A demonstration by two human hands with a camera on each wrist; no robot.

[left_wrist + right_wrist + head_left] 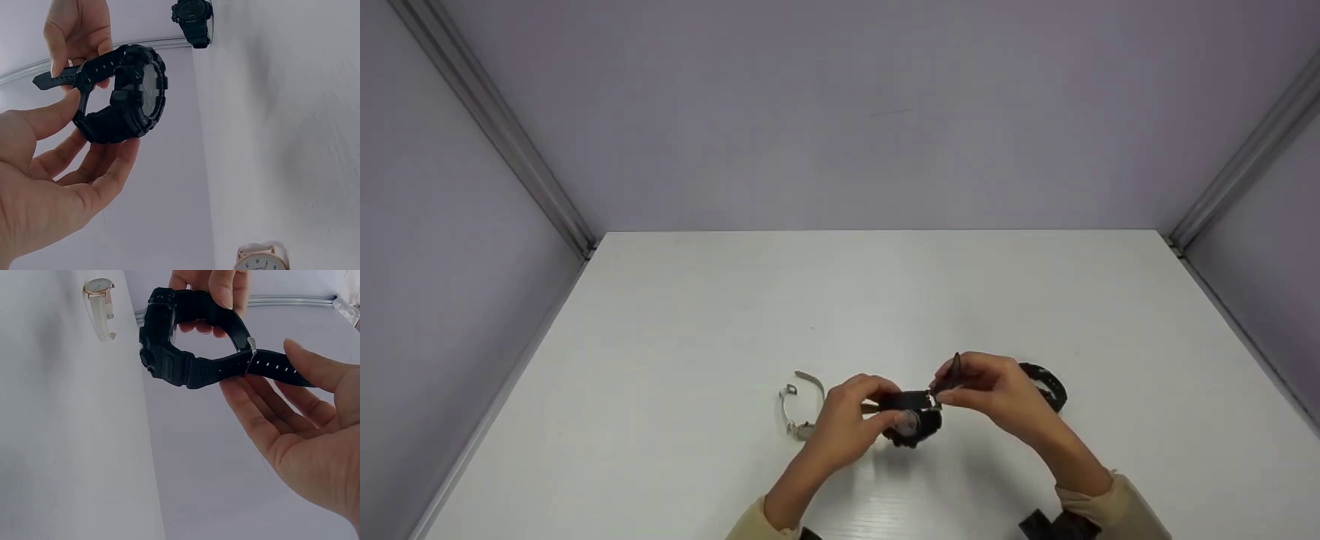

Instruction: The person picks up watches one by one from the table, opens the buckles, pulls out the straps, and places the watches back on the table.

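Both hands hold a chunky black digital watch (913,420) just above the white table (885,300), near its front edge. My left hand (877,409) grips the watch case and lower strap between thumb and fingers (112,169). The right hand (949,390) pinches the free strap end, which is threaded through the metal buckle (250,349). In the right wrist view the strap tail (281,371) lies across that hand's fingers under the thumb. The strap forms a closed loop in both wrist views.
A white-strapped watch with a rose-gold case (799,409) lies on the table left of my hands. A second black watch (1046,384) lies just behind my right hand. Lilac walls enclose the table on three sides.
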